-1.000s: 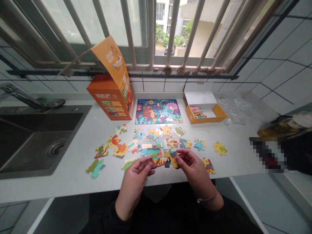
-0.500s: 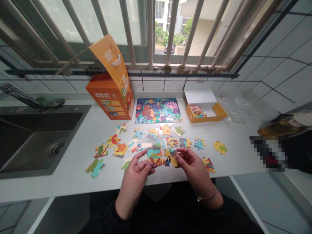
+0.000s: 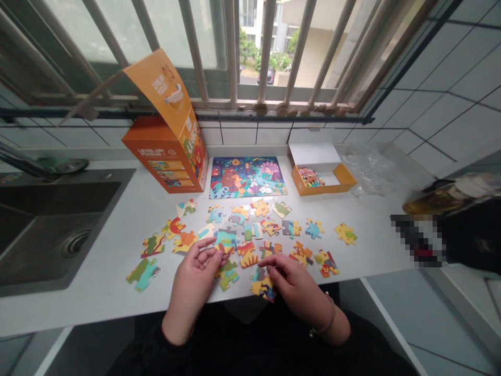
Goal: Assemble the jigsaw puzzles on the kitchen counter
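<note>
My left hand (image 3: pixel 198 269) pinches a teal and green jigsaw piece (image 3: pixel 226 240) between thumb and fingers, just above the counter. My right hand (image 3: pixel 291 279) is closed on a yellow and dark blue jigsaw piece (image 3: pixel 263 286) at the counter's front edge; its fingertips partly cover that piece. Between the hands lies a red and yellow leaf-patterned piece (image 3: pixel 249 256). A green and yellow piece (image 3: pixel 227 275) rests beside my left fingertips. Several more loose pieces lie around, among them a tiger-patterned piece (image 3: pixel 300 253) right of centre.
A finished dark blue animal puzzle (image 3: pixel 248 177) lies at the back. To its left stands an orange puzzle box (image 3: pixel 164 156); to its right, an open yellow box (image 3: pixel 323 183) holds pieces. Clear plastic wrapping (image 3: pixel 366 169) is beyond it. A sink (image 3: pixel 92 209) borders the left.
My right hand has lowered its piece toward me, to the counter's front edge. My left hand and its piece have shifted left, apart from the other piece. The view has shifted slightly.
</note>
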`<action>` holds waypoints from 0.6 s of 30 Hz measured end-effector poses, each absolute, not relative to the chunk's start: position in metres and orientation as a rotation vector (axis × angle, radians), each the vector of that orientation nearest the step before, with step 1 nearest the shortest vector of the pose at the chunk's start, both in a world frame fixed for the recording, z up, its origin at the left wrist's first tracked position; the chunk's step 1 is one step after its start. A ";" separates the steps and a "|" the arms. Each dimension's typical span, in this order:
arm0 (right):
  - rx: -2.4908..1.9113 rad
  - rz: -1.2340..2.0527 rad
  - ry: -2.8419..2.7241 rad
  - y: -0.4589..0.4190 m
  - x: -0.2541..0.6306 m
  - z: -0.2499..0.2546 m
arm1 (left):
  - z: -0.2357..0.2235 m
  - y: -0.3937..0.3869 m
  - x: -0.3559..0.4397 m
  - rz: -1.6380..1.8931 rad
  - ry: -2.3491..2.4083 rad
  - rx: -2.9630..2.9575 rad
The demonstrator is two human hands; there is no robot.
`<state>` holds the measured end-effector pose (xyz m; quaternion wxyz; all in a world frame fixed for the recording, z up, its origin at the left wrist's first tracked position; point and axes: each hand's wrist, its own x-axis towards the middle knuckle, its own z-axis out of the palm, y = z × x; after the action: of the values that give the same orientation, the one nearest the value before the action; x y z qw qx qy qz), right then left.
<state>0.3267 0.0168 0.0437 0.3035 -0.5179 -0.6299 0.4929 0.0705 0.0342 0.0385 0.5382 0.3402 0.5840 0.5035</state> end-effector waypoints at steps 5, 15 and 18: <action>-1.297 1.277 -1.840 0.013 0.320 0.046 | 0.037 0.041 0.053 1.294 1.484 0.844; -1.281 1.319 -1.840 0.011 0.316 0.045 | 0.043 0.043 0.030 1.290 1.585 0.900; -1.301 1.324 -1.826 0.010 0.313 0.047 | 0.053 0.045 0.025 1.176 1.745 1.142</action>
<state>0.3132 0.0101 0.0473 0.2658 -0.4818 -0.6760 0.4901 0.0252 0.0449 0.0532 0.3649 0.4440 0.6786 0.4574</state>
